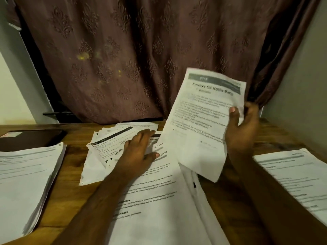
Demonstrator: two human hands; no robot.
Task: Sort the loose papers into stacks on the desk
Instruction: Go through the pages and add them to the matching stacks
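The right hand (242, 128) pinches a printed white sheet (203, 121) upright, nearest the white paper stack (297, 177) at four o'clock; the left hand (139, 149) presses flat on loose papers (109, 144).

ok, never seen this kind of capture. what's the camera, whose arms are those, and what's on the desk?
There is no robot here. It is one picture from a wide-angle camera worn on a person's head, looking forward and down, so the two bare arms are the wearer's own.

The right hand holds up a printed sheet by its edge, thumb on the front. The left hand rests flat, fingers straight, on a loose pile of papers in the middle of the wooden desk.

A neat stack of papers lies at the left and another stack at the right. A dark flat object sits at the back left; I cannot tell what it is. A brown curtain hangs behind.
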